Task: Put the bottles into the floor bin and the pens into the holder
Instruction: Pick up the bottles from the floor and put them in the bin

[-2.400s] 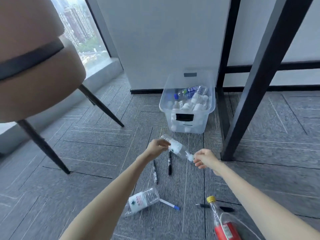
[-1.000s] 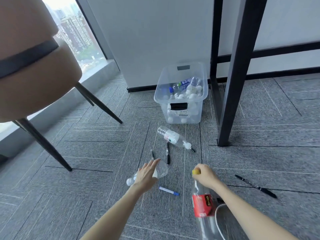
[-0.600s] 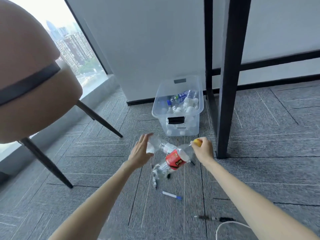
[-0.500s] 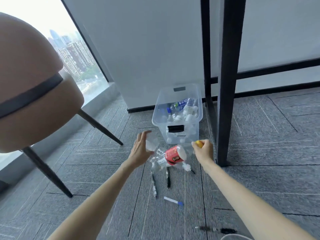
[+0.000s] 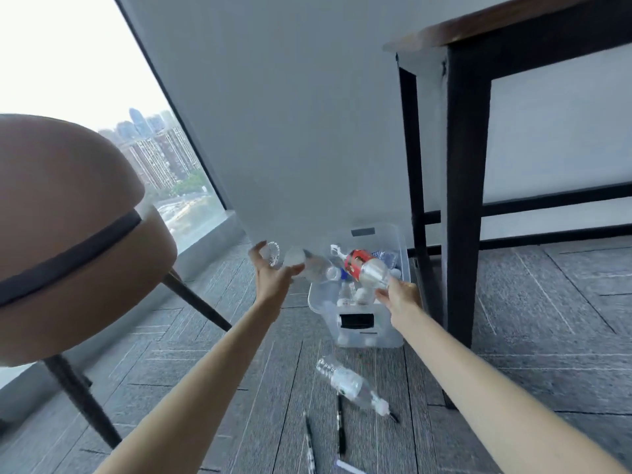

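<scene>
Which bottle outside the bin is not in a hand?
The clear bottle lying on the carpet before the bin, cap toward the pens; the other two are held above the bin.

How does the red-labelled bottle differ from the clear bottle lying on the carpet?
The red-labelled bottle is held in the right hand above the bin; the clear bottle lies untouched on the carpet. One label is red, the other white. Both are transparent plastic and lie tilted.
</scene>
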A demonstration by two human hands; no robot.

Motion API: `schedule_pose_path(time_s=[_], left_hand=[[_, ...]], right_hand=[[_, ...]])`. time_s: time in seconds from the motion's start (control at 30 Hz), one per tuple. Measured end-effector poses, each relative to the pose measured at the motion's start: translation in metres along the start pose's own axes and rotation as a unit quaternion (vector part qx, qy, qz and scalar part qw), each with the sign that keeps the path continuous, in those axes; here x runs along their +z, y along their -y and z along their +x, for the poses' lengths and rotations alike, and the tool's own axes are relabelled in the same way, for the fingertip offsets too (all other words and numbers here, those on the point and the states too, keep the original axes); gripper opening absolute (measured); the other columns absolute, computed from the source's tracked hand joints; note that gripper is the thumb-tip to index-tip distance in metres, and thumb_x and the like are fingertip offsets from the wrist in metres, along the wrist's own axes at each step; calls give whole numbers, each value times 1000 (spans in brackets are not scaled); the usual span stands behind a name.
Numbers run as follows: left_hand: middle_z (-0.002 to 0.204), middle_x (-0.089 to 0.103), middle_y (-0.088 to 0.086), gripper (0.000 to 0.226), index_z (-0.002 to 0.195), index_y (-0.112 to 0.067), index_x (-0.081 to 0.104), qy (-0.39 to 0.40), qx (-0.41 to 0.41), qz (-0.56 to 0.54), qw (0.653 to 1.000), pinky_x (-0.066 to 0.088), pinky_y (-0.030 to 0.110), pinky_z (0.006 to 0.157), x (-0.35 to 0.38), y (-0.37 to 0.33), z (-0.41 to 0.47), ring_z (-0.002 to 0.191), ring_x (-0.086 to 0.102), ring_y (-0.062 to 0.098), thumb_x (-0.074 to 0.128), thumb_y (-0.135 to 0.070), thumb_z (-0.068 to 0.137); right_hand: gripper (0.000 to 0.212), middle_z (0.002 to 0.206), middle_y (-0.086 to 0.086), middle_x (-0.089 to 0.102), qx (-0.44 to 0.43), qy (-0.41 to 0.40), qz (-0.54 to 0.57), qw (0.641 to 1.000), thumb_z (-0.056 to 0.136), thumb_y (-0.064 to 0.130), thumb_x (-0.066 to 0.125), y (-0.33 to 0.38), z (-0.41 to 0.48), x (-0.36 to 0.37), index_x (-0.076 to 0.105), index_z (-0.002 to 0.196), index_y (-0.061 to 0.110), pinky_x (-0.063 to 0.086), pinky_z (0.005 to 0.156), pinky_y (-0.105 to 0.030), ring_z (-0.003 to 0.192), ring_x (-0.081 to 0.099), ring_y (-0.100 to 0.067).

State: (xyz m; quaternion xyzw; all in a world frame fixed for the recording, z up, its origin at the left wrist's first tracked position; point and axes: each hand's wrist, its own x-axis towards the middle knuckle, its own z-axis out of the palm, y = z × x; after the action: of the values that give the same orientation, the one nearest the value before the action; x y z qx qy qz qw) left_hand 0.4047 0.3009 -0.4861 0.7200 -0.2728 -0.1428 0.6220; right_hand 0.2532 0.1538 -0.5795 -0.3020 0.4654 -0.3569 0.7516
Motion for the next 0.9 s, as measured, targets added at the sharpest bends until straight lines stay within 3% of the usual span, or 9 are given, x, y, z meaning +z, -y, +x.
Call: schedule_pose_path(time_s=[0.1, 0.17, 0.23, 0.33, 0.47, 0.67, 0.73, 0.8, 0.9], left_hand=[[128, 42, 10, 76, 125, -32, 30, -12, -43, -68, 997, 50, 44, 97, 4, -6, 9, 107, 57, 27, 76, 0, 72], [134, 41, 14, 75, 125, -27, 29, -21, -75, -113, 991, 50, 44, 98, 11, -8, 15, 114, 56, 31, 74, 3, 74], [139, 38, 16, 74, 121, -26, 27, -35, -115, -143, 982, 50, 44, 98, 20, -3, 20, 116, 56, 35, 75, 2, 73], [140, 40, 19, 77, 127, -18, 26, -60, -191, -169, 965, 48, 36, 92, 35, 15, 21, 110, 62, 36, 78, -5, 72], [149, 35, 18, 97, 145, -5, 16, -69, -311, -199, 927, 50, 40, 98, 53, 48, 13, 110, 63, 35, 79, -16, 72], [154, 22, 16, 91, 144, -14, 32, -25, -358, -328, 874, 58, 35, 80, 81, 51, 29, 124, 52, 36, 80, -36, 69], [153, 22, 18, 81, 143, -17, 34, 12, -340, -351, 873, 53, 50, 91, 90, 37, 39, 127, 46, 43, 74, -43, 77], [156, 17, 21, 83, 147, -20, 26, 85, -357, -309, 877, 39, 65, 101, 94, 30, 36, 134, 34, 50, 63, -55, 82], [155, 20, 20, 75, 148, -18, 23, 141, -351, -165, 911, 42, 58, 98, 90, 53, 12, 133, 38, 45, 55, -50, 89]], right_hand=[[65, 104, -11, 61, 12, 24, -19, 999, 79, 36, 73, 19, 20, 15, 47, 127, 1, 54, 45, -24, 76, 67, -22], [104, 126, -9, 52, 49, 55, -106, 992, 59, 59, 74, 11, 54, 16, 34, 141, 8, 58, 69, -37, 113, 59, -31], [124, 148, -9, 36, 55, 64, -200, 976, 42, 68, 65, -12, 93, 8, 25, 147, 16, 45, 100, -50, 133, 41, -34], [104, 135, -11, 49, 17, 56, -257, 965, 53, 62, 59, -23, 61, -5, 37, 140, 10, 47, 98, -45, 119, 51, -28], [20, 82, -10, 55, -18, 63, -255, 965, 89, 24, 57, -29, 16, -25, 56, 90, 4, 44, 71, -35, 67, 50, -18], [22, 71, -3, 51, -18, 78, -261, 962, 95, 6, 45, -37, 3, -43, 51, 75, 12, 45, 57, -28, 63, 52, -17], [21, 70, -4, 51, -25, 81, -266, 960, 95, 6, 45, -37, 0, -42, 50, 75, 11, 46, 59, -30, 66, 53, -19], [20, 70, -6, 51, -30, 88, -282, 955, 93, 7, 45, -41, -1, -43, 46, 74, 10, 47, 62, -33, 69, 53, -21], [11, 83, -9, 57, -22, 104, -326, 940, 92, 11, 46, -56, -2, -46, 50, 82, 10, 49, 65, -32, 77, 58, -21]])
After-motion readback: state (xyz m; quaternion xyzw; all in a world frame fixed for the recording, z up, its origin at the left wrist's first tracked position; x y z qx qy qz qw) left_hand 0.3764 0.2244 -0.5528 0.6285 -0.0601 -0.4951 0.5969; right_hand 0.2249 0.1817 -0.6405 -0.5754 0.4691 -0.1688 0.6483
